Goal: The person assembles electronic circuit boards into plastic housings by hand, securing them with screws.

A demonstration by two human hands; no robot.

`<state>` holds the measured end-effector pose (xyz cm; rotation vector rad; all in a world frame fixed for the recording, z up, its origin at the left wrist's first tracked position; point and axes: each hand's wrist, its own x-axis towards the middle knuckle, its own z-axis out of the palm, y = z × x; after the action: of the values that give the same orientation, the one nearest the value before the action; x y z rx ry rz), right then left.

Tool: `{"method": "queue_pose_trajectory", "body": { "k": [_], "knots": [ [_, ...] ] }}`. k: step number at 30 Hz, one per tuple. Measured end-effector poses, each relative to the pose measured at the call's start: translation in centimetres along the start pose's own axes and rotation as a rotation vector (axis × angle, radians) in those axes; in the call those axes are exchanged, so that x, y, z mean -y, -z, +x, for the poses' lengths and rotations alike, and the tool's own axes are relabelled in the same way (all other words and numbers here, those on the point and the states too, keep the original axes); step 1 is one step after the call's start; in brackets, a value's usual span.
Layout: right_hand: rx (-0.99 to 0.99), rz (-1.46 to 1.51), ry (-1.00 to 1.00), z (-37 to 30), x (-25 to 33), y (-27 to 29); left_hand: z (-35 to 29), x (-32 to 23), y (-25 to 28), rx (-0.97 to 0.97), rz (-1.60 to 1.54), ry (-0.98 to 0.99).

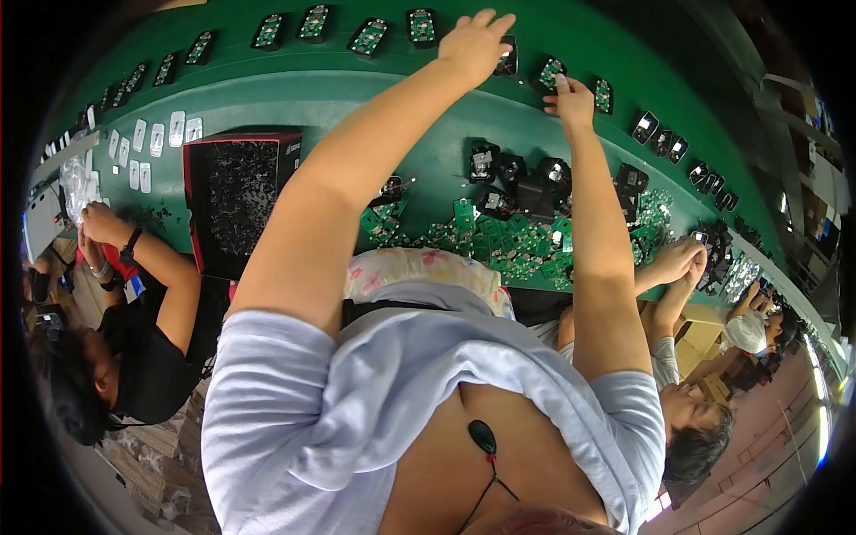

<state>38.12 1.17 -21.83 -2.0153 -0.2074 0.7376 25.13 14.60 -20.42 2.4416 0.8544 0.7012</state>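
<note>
The green tabletop (437,152) lies wide in front of the person, and along its far side runs a darker green strip (234,45), which the lens bends into an arc. On this strip stand small black plastic housings with green circuit boards inside (368,37), placed apart from one another in a row.

The left hand (477,45) is over the far strip, with its fingers spread apart; a black housing (508,58) is just beside its thumb, partly covered by the hand. The right hand (573,100) is a little to the right and nearer, with its fingers at the near edge of a tilted black housing with a green board (550,71). From this view I cannot tell if they are clamped on it or only touching it.

On the near tabletop, between the forearms, lies a loose pile of green circuit boards (508,236), and behind it a group of black plastic casings (535,192). To the left is a black box with red edges (292,147), filled with small black parts, and farther left lie flat pale rectangular plates (157,140).

A person in black clothes (152,348) sits at the left, and another worker's hands (678,263) meet at the right. Beyond them are brown cardboard (702,334) and bright lamp tubes (821,383).
</note>
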Motion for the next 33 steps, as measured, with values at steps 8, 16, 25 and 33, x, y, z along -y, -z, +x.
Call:
{"method": "queue_pose_trajectory", "body": {
  "k": [8, 16, 25, 33],
  "knots": [
    [-0.042, -0.312, 0.681, -10.2, 2.0, 1.0, -2.0, 2.5, -0.3, 0.309, 0.022, 0.049],
    [0.380, -1.134, 0.949, -23.6, -3.2, 0.5, -13.3, 2.6, 11.2, 0.283, -0.465, 0.528],
    [0.276, -1.067, 1.010, -23.6, -7.2, 0.4, -20.8, -2.7, 19.3, 0.351, -1.110, 0.896],
    [0.294, -0.495, 0.993, -24.8, 1.3, 1.1, -20.6, -5.0, 20.4, 0.504, -0.735, 0.222]
  ]
}}
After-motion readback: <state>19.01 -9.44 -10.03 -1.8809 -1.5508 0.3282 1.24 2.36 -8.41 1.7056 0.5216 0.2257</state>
